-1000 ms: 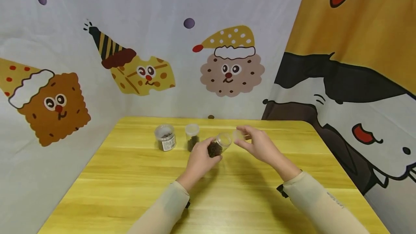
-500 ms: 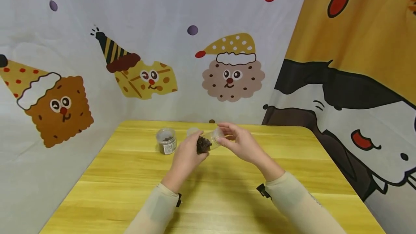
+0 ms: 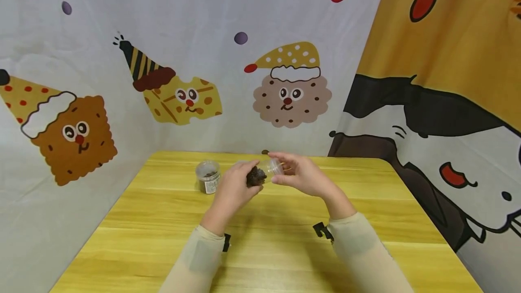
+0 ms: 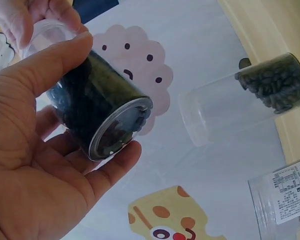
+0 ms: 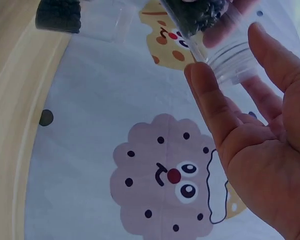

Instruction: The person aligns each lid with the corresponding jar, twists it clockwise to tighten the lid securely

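Note:
My left hand [image 3: 232, 189] grips a clear plastic jar [image 4: 100, 95] holding dark beans, its thumb on one side and fingers on the other. Tilted nearly on its side, the jar has its base to the left and its ribbed mouth end to the right. At that end my right hand [image 3: 303, 175] holds the clear lid [image 5: 240, 72] between thumb and fingers. In the left wrist view, a taller clear jar [image 4: 215, 107] part filled with dark beans stands close by; in the head view the left hand mostly hides it.
A wide, labelled clear jar [image 3: 208, 177] with dark contents stands on the wooden table [image 3: 268, 248], left of the left hand. Behind the table's far edge hangs a cloth [image 3: 203, 134] printed with cartoon figures.
The lid, apart from the jar a second ago, is now at its mouth. Both hands have moved left with the jar, which has tipped further over and now blocks more of the taller jar.

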Tool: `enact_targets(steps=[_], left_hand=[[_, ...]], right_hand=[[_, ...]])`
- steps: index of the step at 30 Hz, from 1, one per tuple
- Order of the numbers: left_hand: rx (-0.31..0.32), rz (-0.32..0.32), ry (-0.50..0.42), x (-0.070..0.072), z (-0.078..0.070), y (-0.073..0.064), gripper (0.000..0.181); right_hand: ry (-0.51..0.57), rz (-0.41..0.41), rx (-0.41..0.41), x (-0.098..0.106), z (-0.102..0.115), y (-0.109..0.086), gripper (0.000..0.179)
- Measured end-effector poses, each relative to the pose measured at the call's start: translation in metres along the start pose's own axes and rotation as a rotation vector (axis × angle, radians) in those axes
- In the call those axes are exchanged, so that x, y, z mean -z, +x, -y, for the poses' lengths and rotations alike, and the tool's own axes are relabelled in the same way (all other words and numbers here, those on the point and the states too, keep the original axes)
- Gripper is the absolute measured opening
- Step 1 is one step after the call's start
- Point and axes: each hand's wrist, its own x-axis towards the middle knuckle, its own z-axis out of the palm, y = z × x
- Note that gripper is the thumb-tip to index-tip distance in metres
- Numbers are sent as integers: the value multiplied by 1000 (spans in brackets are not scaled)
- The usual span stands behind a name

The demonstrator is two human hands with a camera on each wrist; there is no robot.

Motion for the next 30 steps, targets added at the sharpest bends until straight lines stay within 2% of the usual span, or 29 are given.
enact_targets(steps=[4,9,17,21,26,30], left_hand=[[-19,26,34,2,-2,0,73],[-49,23,55,3,-4,0,72],[-54,42,71,5,-7,1,72],[-54,52,80,5,-6,1,73],[-87,56,119,4,-5,1,74],[-113,48,153,2,-3,0,74]], right_hand=[[6,2,-20,1,-3,0,61],[35,1,-25,-1,-6,0,60],[34,-28,-24,-3,-6,0,62],[70,-19,-6,-3,-8,0,64],[92,-4,18,-2,-10,-2,63],[112,2,-2,-3,-10,-3,62]])
